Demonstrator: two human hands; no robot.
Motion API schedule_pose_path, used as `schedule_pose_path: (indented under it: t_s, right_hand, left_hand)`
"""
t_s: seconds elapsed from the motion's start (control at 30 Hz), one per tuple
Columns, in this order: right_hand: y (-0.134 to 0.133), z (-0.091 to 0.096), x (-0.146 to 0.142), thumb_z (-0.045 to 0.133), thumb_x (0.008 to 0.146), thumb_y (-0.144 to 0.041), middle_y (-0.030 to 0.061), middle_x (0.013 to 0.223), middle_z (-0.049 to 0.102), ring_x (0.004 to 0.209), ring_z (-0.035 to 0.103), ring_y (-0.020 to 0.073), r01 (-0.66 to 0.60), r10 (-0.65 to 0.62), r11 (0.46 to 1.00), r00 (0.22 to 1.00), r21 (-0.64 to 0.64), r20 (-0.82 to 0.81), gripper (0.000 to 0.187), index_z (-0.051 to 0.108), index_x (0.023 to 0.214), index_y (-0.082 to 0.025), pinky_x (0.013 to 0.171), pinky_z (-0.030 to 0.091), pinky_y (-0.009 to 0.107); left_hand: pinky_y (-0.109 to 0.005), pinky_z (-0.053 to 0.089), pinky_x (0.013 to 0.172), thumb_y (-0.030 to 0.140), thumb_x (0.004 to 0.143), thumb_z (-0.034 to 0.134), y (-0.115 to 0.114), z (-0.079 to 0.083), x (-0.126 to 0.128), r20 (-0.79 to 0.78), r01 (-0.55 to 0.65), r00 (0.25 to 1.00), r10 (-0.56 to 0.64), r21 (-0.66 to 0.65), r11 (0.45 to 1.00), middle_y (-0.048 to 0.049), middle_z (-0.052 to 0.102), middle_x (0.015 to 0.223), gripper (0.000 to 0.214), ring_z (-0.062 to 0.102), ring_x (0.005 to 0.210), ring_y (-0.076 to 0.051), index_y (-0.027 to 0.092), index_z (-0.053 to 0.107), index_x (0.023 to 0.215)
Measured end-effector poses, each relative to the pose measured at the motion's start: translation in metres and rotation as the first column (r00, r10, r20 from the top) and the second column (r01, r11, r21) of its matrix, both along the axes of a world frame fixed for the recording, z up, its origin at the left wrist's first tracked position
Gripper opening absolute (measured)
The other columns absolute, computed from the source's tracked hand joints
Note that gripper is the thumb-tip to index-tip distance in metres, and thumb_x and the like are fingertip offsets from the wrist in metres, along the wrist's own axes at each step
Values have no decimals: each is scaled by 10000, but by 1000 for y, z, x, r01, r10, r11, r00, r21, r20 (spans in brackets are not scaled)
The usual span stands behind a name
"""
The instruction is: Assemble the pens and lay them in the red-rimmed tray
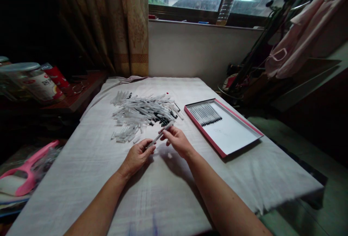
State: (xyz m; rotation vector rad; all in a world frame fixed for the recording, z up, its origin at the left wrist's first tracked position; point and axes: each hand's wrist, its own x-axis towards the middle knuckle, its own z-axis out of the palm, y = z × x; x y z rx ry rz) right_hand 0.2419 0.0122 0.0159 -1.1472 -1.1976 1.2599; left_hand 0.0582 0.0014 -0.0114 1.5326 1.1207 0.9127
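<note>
Between my two hands a slim translucent pen [157, 138] slants up to the right. Its lower end is pinched by my left hand [137, 155]. Around its upper part, near a whitish cap, my right hand [175, 138] has its fingers closed. Just beyond my hands spreads a loose pile of clear pen barrels [138, 107], several with black ends. Shorter clear caps [126, 133] lie at the pile's near left. To the right is a shallow box lid [236, 136] with red sides, holding a neat row of pens [205, 114] with black ends.
A white cloth covers the table [81, 163]. A tiny red piece [167, 93] lies behind the pile. Jars [35, 83] stand on a dark side surface at left, above a pink-handled object [29, 170]. A plastic bottle [227, 8] stands on the window sill.
</note>
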Motion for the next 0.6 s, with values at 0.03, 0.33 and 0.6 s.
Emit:
schedule_pose_path:
  t_s: [0.03, 0.33, 0.6]
  right_hand:
    - [4, 9, 12, 647, 735, -516, 57, 775, 708, 633, 633, 154, 104, -106, 993, 994, 61, 37, 343, 627, 833, -187, 497, 458, 234]
    - [70, 42, 226, 546, 831, -378, 97, 858, 746, 813, 671, 231, 576, -601, 752, 400, 320, 692, 361, 734, 1023, -137, 652, 469, 286]
    - [99, 3, 280, 561, 828, -318, 150, 1105, 732, 979, 686, 308, 536, -95, 842, 53, 52, 994, 358, 765, 1080, -165, 709, 506, 320]
  left_hand:
    - [-208, 406, 458, 459, 773, 664, 0, -1, -1, 2, -4, 1000, 4, -24, 1000, 11, 611, 657, 337, 489, 473, -99, 185, 691, 967]
    - [-207, 373, 459, 546, 750, 636, 0, -1, -1, -32, 11, 999, -16, -142, 990, 33, 546, 634, 490, 474, 471, -86, 139, 642, 1021]
    - [-195, 352, 452, 566, 763, 636, -1, -1, 0, -29, -42, 999, 38, -169, 985, 41, 517, 616, 473, 456, 472, -77, 146, 642, 980]
